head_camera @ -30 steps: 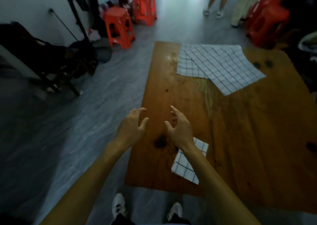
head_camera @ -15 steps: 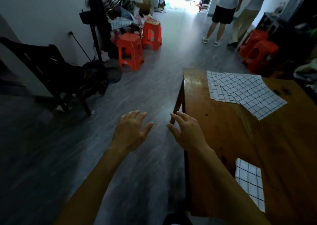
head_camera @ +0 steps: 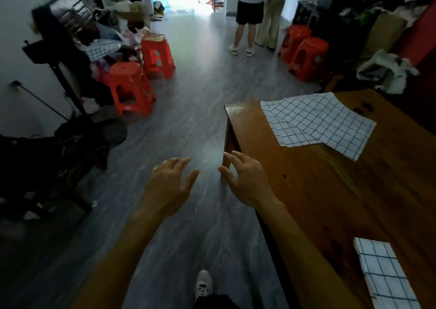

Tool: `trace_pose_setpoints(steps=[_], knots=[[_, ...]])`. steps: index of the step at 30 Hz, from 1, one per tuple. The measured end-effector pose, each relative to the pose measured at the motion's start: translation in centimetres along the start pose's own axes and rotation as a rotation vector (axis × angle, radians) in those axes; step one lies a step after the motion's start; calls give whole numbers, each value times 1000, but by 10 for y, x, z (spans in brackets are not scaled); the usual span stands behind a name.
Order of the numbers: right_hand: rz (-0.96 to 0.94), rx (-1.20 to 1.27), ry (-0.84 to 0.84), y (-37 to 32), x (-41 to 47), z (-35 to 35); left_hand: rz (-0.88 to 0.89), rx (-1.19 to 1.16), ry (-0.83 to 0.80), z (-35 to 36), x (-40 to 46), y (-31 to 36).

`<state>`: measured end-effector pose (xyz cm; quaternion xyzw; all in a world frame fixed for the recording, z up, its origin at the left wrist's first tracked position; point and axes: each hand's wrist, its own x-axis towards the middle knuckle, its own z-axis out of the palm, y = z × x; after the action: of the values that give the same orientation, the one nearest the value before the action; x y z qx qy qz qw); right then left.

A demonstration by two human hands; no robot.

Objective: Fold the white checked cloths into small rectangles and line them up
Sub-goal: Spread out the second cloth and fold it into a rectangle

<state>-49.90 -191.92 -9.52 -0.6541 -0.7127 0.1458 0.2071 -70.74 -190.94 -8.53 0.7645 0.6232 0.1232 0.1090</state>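
A stack of unfolded white checked cloths (head_camera: 323, 122) lies spread near the far left corner of the brown wooden table (head_camera: 318, 190). One cloth folded into a small rectangle (head_camera: 384, 273) sits at the table's near edge, bottom right. My left hand (head_camera: 169, 186) hovers over the grey floor, left of the table, fingers loosely spread and holding nothing. My right hand (head_camera: 247, 179) floats at the table's left edge, fingers relaxed and empty. Both hands are well short of the spread cloths.
Red plastic stools (head_camera: 132, 89) stand at the left by a pile of clothes, and more red stools (head_camera: 306, 56) at the right. Two people (head_camera: 257, 16) stand in the far doorway. A dark chair (head_camera: 47, 157) is at the left. My shoe (head_camera: 204, 285) is on the floor.
The view has swung left and up, so the table now sits at the right. Both hands stayed empty and spread, now over the floor and the table's left edge.
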Motion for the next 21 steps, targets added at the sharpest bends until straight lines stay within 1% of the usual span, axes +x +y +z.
trace_pose_setpoints(steps=[3, 8, 12, 16, 21], knots=[[66, 32, 25, 10, 43, 0, 59, 8, -47, -4, 60, 0], [137, 34, 68, 17, 121, -13, 167, -16, -54, -20, 154, 3], [175, 18, 83, 21, 181, -11, 210, -48, -79, -27, 219, -8], [214, -6, 62, 18, 246, 9, 238, -80, -100, -21, 282, -41], [250, -35, 53, -6, 340, 38, 294, -140, -108, -25, 374, -102]])
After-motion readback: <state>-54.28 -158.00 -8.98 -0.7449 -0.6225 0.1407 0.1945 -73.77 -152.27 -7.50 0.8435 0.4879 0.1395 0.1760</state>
